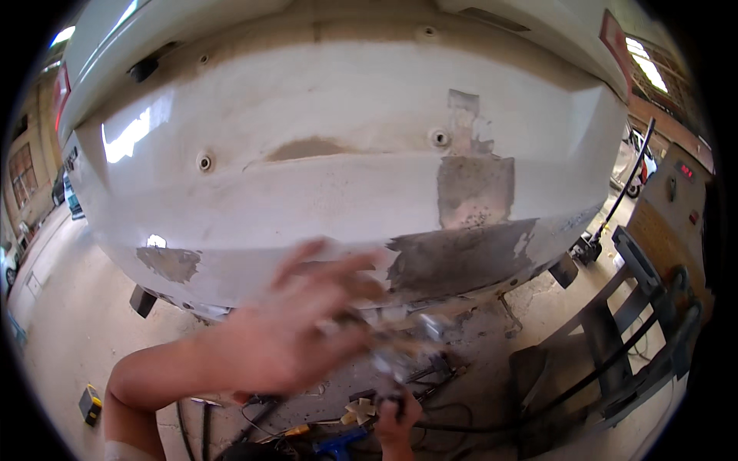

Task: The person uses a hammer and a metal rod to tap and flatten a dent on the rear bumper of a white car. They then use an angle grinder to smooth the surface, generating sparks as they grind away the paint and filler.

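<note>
A white car's rear panel point(346, 192) fills the upper view, with bare grey patches point(475, 192) at right and lower left. My left hand point(300, 323) is blurred in front of the lower edge, its fingers spread, partly over a blurred metallic tool point(400, 353). My right hand point(396, 422), low in the middle, is closed round the dark lower end of that tool. What kind of tool it is, and whether my left fingers touch it, I cannot make out.
On the floor point(69, 307) lie hoses, a blue tool point(334, 444) and a yellow-black object point(91, 403). A machine with a panel point(669, 192) and a dark frame point(615, 338) stand at right, near a long-handled jack point(588, 247).
</note>
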Demonstrator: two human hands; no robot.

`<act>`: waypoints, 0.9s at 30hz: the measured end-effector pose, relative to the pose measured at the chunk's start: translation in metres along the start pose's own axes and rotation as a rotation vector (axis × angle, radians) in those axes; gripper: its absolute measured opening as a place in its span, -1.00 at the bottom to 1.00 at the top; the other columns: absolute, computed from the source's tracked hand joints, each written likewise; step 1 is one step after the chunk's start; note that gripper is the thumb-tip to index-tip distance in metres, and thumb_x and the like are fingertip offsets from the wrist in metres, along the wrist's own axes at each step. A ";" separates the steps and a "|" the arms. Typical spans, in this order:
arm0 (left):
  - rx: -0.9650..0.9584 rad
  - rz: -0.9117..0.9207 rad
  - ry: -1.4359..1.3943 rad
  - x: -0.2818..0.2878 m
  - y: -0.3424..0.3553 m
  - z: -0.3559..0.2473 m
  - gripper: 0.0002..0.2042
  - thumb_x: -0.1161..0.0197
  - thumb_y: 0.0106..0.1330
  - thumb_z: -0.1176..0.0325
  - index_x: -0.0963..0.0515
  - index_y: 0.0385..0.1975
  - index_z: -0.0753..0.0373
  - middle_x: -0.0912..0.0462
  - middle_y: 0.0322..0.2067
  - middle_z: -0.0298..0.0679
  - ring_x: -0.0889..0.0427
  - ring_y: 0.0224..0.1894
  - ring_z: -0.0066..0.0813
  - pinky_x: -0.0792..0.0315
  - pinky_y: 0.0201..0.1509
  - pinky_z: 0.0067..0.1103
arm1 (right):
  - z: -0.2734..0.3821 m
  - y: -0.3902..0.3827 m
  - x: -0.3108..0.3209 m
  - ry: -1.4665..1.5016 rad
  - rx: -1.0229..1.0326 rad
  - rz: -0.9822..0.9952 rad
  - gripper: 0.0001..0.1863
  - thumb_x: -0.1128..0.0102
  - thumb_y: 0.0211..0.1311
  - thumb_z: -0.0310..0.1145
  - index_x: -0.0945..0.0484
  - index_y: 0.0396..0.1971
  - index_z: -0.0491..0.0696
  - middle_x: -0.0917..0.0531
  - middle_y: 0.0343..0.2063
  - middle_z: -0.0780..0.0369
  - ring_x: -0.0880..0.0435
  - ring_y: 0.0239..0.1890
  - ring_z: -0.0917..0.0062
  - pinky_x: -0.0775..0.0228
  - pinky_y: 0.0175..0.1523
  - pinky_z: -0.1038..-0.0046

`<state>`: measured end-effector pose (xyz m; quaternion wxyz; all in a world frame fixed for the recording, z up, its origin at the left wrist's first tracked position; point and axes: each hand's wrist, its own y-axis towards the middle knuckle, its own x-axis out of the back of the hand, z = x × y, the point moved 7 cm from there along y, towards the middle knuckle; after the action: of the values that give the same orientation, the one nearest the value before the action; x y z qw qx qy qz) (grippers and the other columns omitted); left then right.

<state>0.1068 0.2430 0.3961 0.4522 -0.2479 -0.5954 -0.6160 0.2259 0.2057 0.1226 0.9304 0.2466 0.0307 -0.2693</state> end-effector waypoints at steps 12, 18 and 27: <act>0.311 -0.214 0.184 0.017 -0.065 0.058 -0.76 -0.30 -0.14 0.51 -0.50 -0.41 0.20 -0.38 -0.15 -0.09 -0.27 0.12 0.02 -0.16 0.09 -0.17 | 0.012 0.031 -0.071 -0.013 -0.005 0.017 -0.73 -0.24 0.08 -0.28 -0.44 -0.56 -0.17 -0.39 -0.75 0.27 -0.28 -0.65 0.70 -0.20 -0.56 0.56; 0.335 -0.221 0.194 0.011 -0.062 0.060 -0.77 -0.28 -0.13 0.52 -0.50 -0.41 0.21 -0.36 -0.13 -0.06 -0.24 0.12 0.06 -0.15 0.10 -0.18 | 0.007 0.030 -0.073 0.028 -0.018 0.027 -0.73 -0.20 0.11 -0.25 -0.45 -0.56 -0.15 -0.36 -0.72 0.37 -0.26 -0.60 0.76 -0.13 -0.54 0.59; 0.350 -0.192 0.250 0.013 -0.056 0.058 -0.78 -0.27 -0.12 0.48 -0.49 -0.41 0.25 -0.34 -0.13 -0.05 -0.21 0.14 0.06 -0.03 0.15 -0.16 | 0.000 0.031 -0.072 0.188 -0.118 0.115 -0.66 -0.16 0.15 -0.17 -0.40 -0.60 -0.13 -0.33 -0.72 0.39 -0.23 -0.61 0.76 -0.09 -0.55 0.59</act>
<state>0.0397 0.2882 0.3886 0.4979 -0.0298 -0.6535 -0.5693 0.1805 0.2632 0.1497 0.9502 0.2172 0.1195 -0.1891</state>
